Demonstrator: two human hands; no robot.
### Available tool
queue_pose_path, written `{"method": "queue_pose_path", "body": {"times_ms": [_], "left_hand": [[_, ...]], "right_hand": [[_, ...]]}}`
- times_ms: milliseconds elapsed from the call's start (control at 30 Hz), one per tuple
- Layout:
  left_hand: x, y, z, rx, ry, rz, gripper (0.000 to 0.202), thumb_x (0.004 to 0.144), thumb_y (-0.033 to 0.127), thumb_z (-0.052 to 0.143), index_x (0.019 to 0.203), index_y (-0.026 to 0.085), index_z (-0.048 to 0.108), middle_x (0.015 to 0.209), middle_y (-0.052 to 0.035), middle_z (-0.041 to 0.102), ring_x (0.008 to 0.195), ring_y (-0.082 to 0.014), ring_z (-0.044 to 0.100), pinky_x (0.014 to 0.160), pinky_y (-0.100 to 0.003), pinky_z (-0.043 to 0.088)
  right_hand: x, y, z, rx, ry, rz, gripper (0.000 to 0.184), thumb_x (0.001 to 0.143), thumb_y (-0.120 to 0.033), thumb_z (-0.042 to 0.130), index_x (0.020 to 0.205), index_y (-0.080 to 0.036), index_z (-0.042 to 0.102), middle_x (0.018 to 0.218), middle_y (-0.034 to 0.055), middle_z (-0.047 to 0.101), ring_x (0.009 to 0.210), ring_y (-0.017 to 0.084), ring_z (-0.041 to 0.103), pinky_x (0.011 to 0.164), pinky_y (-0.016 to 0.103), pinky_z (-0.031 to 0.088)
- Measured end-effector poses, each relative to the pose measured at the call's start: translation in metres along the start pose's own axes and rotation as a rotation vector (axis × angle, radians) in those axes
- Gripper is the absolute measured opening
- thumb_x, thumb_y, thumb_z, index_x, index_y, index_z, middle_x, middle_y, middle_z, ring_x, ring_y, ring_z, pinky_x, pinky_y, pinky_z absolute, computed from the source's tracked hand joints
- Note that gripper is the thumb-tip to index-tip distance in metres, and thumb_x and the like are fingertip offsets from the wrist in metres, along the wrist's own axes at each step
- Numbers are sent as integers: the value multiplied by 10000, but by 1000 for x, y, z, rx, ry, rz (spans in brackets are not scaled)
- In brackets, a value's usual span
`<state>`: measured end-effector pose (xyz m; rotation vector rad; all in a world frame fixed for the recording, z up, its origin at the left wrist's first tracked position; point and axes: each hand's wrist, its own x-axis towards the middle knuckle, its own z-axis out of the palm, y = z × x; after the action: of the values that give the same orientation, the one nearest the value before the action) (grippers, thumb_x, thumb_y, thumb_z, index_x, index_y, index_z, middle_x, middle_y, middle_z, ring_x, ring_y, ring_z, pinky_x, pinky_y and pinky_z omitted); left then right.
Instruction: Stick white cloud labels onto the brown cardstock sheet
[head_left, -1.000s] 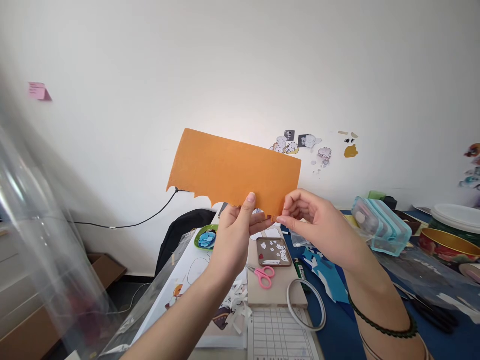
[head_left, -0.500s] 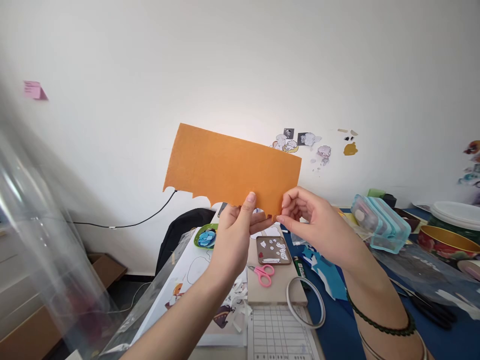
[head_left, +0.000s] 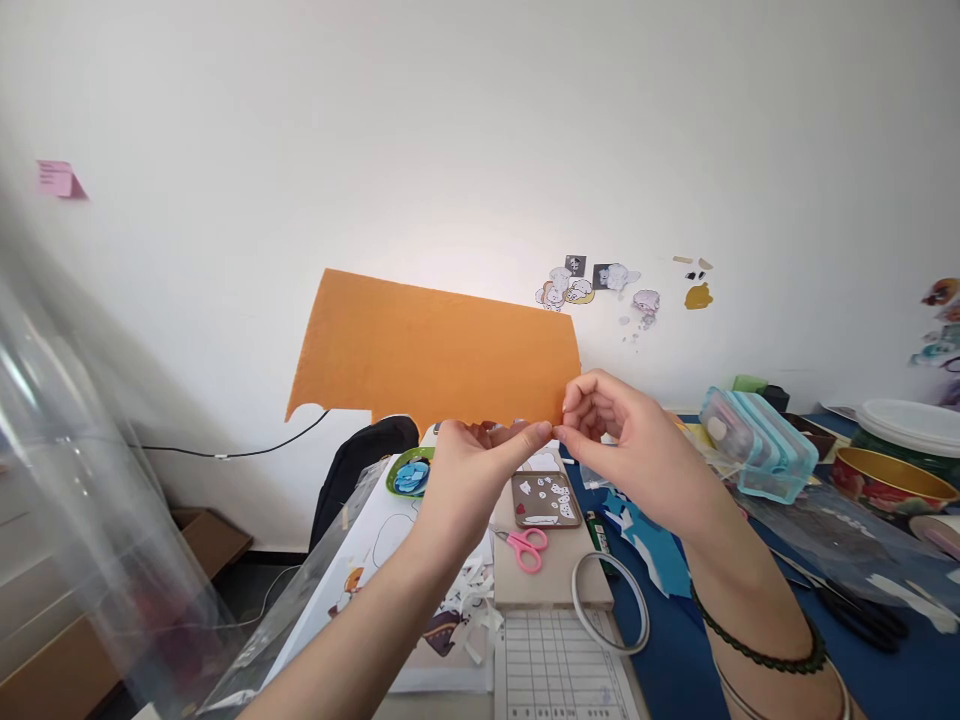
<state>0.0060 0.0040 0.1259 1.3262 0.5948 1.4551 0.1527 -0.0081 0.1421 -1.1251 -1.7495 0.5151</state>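
Observation:
An orange sheet (head_left: 442,345), felt or paper, is held up above the table against the white wall; scallops are cut along its lower edge. My left hand (head_left: 480,470) pinches that lower edge, its thumb pointing right toward the corner. Thumb and fingers of my right hand (head_left: 615,430) grip the lower right corner, so the two thumb tips almost meet. Below them lie pink-handled scissors (head_left: 527,549), a small brown tray (head_left: 546,500) with white cutouts, and a silver ring (head_left: 610,603).
White paper scraps (head_left: 474,600) lie over printed sheets at left. A green dish (head_left: 410,472) holds blue pieces. To the right are blue cut material (head_left: 652,545), black-handled scissors (head_left: 862,612), a teal clear box (head_left: 765,440) and a red-gold tin (head_left: 892,480). A clear plastic roll (head_left: 82,450) stands at far left.
The orange sheet has tipped back and shifted left. My left thumb has moved from the sheet's face to its lower right corner, beside my right thumb.

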Motion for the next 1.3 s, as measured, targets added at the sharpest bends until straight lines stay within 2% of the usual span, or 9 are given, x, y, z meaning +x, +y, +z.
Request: {"method": "queue_pose_path", "body": {"times_ms": [67, 167, 300, 400, 633, 833, 1033, 1167, 1300], "left_hand": [[-1, 2, 1, 47, 47, -10, 63, 707, 162, 716, 668, 160, 667, 844, -67, 718, 906, -206, 652, 839, -307, 497], [-2, 1, -2, 124, 108, -102, 207, 672, 219, 752, 520, 165, 622, 693, -58, 696, 801, -209, 643, 780, -304, 483], [-2, -2, -7, 162, 88, -151, 174, 684, 302, 762, 622, 154, 696, 746, -55, 698, 751, -179, 617, 720, -281, 460], [-3, -2, -9, 183, 113, -202, 204, 675, 340, 775, 655, 144, 721, 713, -55, 693, 740, -176, 618, 701, -269, 453], [-4, 3, -7, 149, 98, -176, 207, 683, 332, 769, 751, 138, 749, 833, -100, 733, 874, -237, 658, 781, -315, 484], [-5, 3, -5, 98, 76, -137, 182, 695, 313, 760, 761, 144, 744, 918, -112, 745, 928, -254, 669, 850, -340, 496], [-6, -1, -6, 130, 95, -175, 207, 679, 335, 776, 736, 137, 757, 722, -81, 720, 816, -238, 665, 815, -342, 489], [-6, -1, -7, 116, 95, -180, 199, 682, 336, 774, 709, 141, 750, 679, -61, 698, 805, -228, 656, 821, -340, 482], [-7, 1, -6, 129, 123, -165, 186, 662, 328, 785, 681, 152, 728, 782, -78, 723, 895, -254, 651, 843, -350, 479]], "right_hand": [[-1, -4, 1, -22, 17, -3, 146, 774, -118, 567, 801, -229, 475, 761, -26, 526, 668, 108, 510, 594, 234, 441], [-4, -8, 1, -66, 51, -28, 144, 775, -112, 563, 798, -230, 484, 750, -23, 537, 652, 112, 509, 580, 233, 440], [-8, -11, 1, -102, 81, -71, 145, 781, -108, 569, 791, -235, 500, 742, -37, 549, 646, 98, 508, 573, 208, 432], [-10, -11, 1, -114, 90, -89, 129, 793, -127, 582, 782, -235, 512, 735, -42, 556, 647, 92, 513, 559, 195, 426], [-12, -13, 2, -124, 122, -142, 119, 809, -141, 594, 769, -232, 530, 721, -29, 570, 656, 107, 534, 522, 206, 417], [-12, -13, 2, -134, 126, -158, 117, 814, -143, 587, 767, -235, 529, 722, -22, 572, 658, 117, 537, 511, 217, 413], [-12, -14, 0, -138, 114, -150, 116, 807, -133, 579, 775, -237, 539, 733, -26, 582, 666, 113, 540, 530, 209, 428], [-12, -14, -1, -134, 116, -148, 114, 806, -132, 578, 783, -239, 544, 745, -27, 591, 676, 110, 548, 539, 203, 436], [-12, -15, 0, -144, 111, -147, 117, 801, -130, 578, 789, -243, 548, 742, -25, 592, 671, 114, 548, 527, 207, 434]]}}
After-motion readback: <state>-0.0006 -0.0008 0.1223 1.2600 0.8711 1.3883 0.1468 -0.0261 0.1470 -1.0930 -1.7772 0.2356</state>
